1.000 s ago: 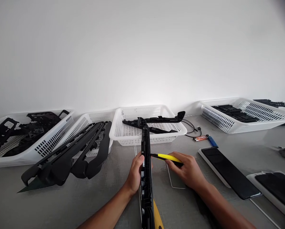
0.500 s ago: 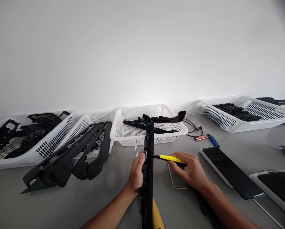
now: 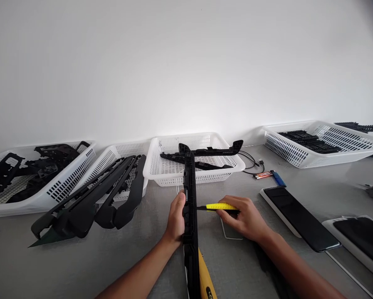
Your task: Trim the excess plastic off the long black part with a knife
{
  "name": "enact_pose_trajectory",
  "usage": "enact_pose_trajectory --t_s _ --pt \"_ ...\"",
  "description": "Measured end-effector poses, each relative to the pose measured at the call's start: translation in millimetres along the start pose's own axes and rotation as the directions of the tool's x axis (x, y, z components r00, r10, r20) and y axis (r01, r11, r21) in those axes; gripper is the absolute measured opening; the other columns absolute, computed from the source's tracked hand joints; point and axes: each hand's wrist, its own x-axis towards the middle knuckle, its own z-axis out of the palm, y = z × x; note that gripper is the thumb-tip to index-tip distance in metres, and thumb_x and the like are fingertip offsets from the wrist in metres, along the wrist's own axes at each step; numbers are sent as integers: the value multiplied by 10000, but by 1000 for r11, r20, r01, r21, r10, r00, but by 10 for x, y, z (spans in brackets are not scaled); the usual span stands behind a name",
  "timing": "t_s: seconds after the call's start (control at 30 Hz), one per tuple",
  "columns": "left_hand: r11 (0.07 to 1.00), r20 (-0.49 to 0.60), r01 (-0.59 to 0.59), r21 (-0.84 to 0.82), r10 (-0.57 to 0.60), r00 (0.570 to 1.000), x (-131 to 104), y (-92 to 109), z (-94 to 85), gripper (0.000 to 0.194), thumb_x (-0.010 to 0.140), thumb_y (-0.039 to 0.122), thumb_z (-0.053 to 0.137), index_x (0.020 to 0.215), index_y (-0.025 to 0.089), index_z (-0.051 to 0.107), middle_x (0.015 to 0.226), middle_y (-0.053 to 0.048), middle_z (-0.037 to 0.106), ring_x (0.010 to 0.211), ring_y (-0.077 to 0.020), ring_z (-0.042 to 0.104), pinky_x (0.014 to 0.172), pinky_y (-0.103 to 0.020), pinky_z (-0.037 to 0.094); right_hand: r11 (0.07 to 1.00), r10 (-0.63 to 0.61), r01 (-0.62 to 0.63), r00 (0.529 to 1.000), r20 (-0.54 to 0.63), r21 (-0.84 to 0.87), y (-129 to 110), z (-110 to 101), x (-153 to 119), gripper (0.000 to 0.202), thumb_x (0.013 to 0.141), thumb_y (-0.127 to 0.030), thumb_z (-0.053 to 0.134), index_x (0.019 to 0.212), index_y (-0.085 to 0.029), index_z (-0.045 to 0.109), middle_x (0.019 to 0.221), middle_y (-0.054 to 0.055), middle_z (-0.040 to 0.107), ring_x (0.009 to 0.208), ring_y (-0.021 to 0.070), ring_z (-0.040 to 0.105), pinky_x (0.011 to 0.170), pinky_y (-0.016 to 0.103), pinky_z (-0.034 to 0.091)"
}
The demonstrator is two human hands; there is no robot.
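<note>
So your left fingers (image 3: 179, 201) grip black trim (image 3: 190, 224), right fingers (image 3: 236, 201) pinch yellow-handled knife (image 3: 219, 206); dark label (image 3: 209, 292) on yellow tool (image 3: 205, 274) too cut-off to read.

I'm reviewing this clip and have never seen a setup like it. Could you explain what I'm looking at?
There is no machine here, only a person's two bare hands. One camera, worn on the head, looks forward and down. The left hand grips a long black part. The right hand holds a yellow-and-black tool, its thin tip by that part's edge; I can't tell whether they touch. On the grey table stand four white baskets with black pieces in them. Toward the right lie a cable and a dark phone-like slab.
</note>
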Motion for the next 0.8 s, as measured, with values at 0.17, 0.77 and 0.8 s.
enact_pose_trajectory --t_s 0.17,0.77,0.8 --pt "999 36 -4 49 3 999 -27 87 38 559 748 706 805 656 205 575 604 38 527 565 -121 478 560 -254 417 998 43 -46 996 -78 -46 -1 41 7 271 1016 -399 580 890 -196 709 738 13 688 631 138 592 621 245 410" --pt "999 94 50 6 -50 994 -18 93 66 562 750 615 847 655 207 473 620 71 413 559 -89 340 506 -227 314 1000 -7 7 1000 -27 -24 -25 -13 -9 245 993 -348 584 841 -192 697 710 5 671 609 120 567 607 239 390" --pt "999 86 42 13 -43 995 -15 91 64 564 752 613 847 653 208 467 625 69 412 566 -90 337 510 -229 314 1000 -16 17 1000 8 -16 -33 -19 -6 248 990 -350 583 836 -192 696 710 7 671 612 121 569 606 240 389"
